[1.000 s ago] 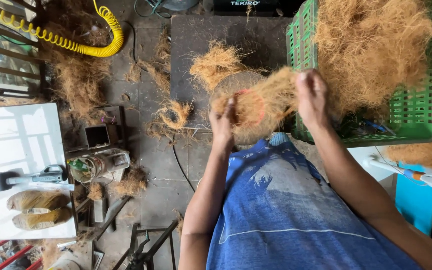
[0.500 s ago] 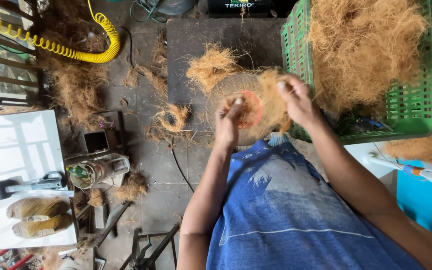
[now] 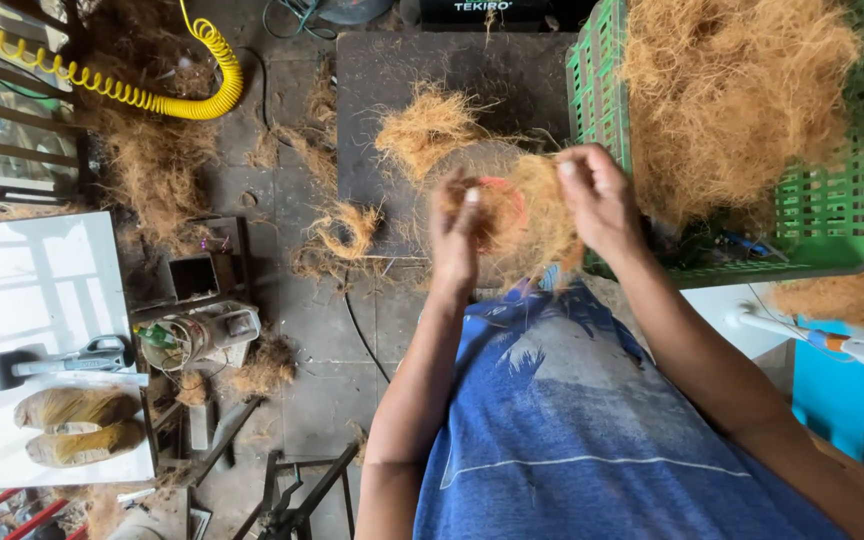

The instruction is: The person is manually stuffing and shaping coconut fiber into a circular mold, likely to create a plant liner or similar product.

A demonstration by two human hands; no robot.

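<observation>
The person holds a clump of brown coir fibre (image 3: 517,215) in front of the chest, just left of the green crate (image 3: 822,215) heaped with the same fibre. The left hand (image 3: 455,235) pinches its left side, fingers closed; the right hand (image 3: 600,200) grips its right edge. The clump lies between both hands, equally near each, above the dark surface (image 3: 402,70).

Yellow coiled air hose (image 3: 152,95) curling across top left. Green plastic crate (image 3: 822,215) at right, heaped with coir fibre. Loose fibre tufts (image 3: 347,230) scattered on grey concrete floor (image 3: 297,340). White table (image 3: 37,300) at left, carrying grey handheld tool (image 3: 62,362) and two yellowish bundles (image 3: 77,428). Blue board (image 3: 827,400) near right edge.
</observation>
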